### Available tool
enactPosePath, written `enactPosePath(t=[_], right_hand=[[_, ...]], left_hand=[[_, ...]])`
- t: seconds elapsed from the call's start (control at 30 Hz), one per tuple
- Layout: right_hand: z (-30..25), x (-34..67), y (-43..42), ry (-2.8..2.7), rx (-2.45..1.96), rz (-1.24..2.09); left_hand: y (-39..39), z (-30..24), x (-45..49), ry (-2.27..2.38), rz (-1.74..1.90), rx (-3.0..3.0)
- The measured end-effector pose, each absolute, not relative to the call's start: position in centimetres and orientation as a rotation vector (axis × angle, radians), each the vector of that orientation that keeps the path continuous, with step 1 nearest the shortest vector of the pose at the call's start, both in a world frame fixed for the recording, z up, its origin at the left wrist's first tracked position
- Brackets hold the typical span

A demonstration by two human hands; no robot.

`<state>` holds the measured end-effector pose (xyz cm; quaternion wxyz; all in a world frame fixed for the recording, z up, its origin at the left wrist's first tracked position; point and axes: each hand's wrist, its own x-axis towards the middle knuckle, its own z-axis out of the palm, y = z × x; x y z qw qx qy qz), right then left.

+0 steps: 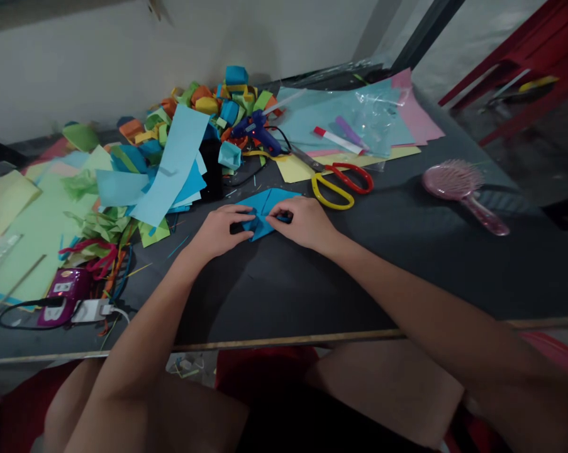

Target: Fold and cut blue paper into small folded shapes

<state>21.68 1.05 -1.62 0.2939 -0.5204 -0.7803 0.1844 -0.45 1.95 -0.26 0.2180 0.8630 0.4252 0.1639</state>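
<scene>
A sheet of blue paper [268, 200] with creases and folded edges lies on the dark table in front of me. My left hand [217, 231] holds its left side, thumb and fingers curved around the edge with a small gap between them. At the right side, my right hand [307, 220] pinches a part of the paper near its middle, thumb and forefinger together. My fingers cover some of the folds. Just beyond my right hand lie scissors [333, 195] with one yellow and one red handle.
Folded paper pieces [208, 104] are heaped against the wall, beside a blue glue gun [260, 133]. Light blue strips [173, 163] lie left of my hands. A pink hairbrush [453, 182] rests on the right. A purple device [66, 289] with cables sits near the table's front edge.
</scene>
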Motion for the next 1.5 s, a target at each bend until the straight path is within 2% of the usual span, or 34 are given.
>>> enactPosePath(t=[0.2, 0.43, 1.27, 1.5], right_hand=[[-1.9, 21.7, 1.0, -2.097, -1.353, 0.451], [-2.3, 21.5, 0.9, -2.084, -1.352, 0.375], [-2.6, 21.6, 1.3, -2.067, -1.331, 0.412], [-2.8, 21.7, 1.4, -2.091, -1.344, 0.443]], left_hand=[[1.9, 0.1, -0.5, 1.129, 0.423, 2.425], [1.1, 0.0, 0.6, 1.307, 0.445, 2.437], [0.4, 0.6, 0.9, 1.25, 0.237, 2.636], [0.8, 0.8, 0.6, 1.236, 0.247, 2.504]])
